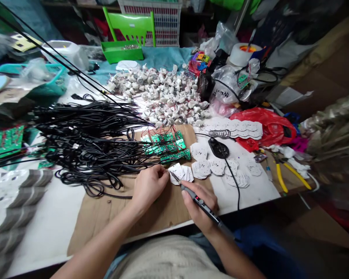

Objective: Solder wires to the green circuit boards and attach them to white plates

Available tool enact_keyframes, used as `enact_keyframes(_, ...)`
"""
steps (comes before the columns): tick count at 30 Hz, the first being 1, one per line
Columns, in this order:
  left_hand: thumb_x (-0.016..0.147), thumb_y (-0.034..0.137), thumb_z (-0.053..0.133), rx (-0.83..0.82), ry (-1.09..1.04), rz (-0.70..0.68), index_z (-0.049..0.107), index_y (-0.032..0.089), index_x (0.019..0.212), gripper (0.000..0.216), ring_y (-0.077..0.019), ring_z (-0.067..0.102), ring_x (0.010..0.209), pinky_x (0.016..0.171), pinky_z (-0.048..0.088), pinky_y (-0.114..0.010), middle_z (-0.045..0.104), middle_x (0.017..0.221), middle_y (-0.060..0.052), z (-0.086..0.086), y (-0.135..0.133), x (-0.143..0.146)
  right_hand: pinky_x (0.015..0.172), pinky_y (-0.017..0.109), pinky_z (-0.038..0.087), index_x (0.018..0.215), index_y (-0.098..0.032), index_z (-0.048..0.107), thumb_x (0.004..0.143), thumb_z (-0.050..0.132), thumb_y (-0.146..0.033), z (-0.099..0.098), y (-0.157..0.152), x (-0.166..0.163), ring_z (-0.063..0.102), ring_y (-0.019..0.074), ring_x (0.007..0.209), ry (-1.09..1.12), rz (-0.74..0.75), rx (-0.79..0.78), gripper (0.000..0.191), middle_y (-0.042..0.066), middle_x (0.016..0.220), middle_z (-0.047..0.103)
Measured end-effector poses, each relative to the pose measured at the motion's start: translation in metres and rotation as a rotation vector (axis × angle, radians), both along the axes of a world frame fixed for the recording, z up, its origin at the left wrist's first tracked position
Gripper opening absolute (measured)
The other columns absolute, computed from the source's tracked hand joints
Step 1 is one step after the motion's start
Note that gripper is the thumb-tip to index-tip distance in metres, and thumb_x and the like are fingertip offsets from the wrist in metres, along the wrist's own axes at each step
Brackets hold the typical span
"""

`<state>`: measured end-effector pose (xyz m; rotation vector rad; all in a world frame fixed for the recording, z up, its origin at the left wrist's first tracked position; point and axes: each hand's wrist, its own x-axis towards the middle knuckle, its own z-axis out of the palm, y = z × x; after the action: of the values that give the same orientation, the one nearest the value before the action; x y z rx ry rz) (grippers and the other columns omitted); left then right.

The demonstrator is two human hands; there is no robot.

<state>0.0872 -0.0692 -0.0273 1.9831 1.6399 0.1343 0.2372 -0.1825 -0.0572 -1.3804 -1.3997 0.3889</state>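
Note:
In my right hand (pixel 202 199) is a soldering iron (pixel 202 205), held like a pen. Its tip points up and left onto a few white circuit boards (pixel 178 172) overlapping on the cardboard (pixel 110 209). My left hand (pixel 152 182) is at the left edge of those boards, thumb and fingers pinched together; whatever lies between them is too small to make out. Behind the hands are green circuit boards (pixel 168 145) with thin red wires. Black cables (pixel 99 143) lie in a large bundle to the left. More white boards (pixel 218 166) lie to the right.
A heap of white motor-like parts (pixel 165 89) covers the table's far middle. To the right are a black stand with a coil (pixel 218 147), a red plastic bag (pixel 267 124) and yellow-handled pliers (pixel 279 176). Panels of white boards (pixel 8 201) lie stacked at left.

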Motion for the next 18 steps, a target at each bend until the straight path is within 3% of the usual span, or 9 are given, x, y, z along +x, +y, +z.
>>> enact_keyframes(18, 0.088, 0.036, 0.053, -0.008, 0.066, 0.008, 0.071, 0.024, 0.082, 0.023, -0.0230, 0.069, 0.080, 0.065, 0.033, -0.028, 0.077, 0.082, -0.005, 0.0026, 0.0017, 0.0036, 0.080, 0.032, 0.060, 0.121, -0.019, 0.071, 0.093, 0.061, -0.013, -0.0039, -0.0023, 0.0004, 0.074, 0.0205, 0.088, -0.023, 0.023, -0.009, 0.030, 0.008, 0.100, 0.077)
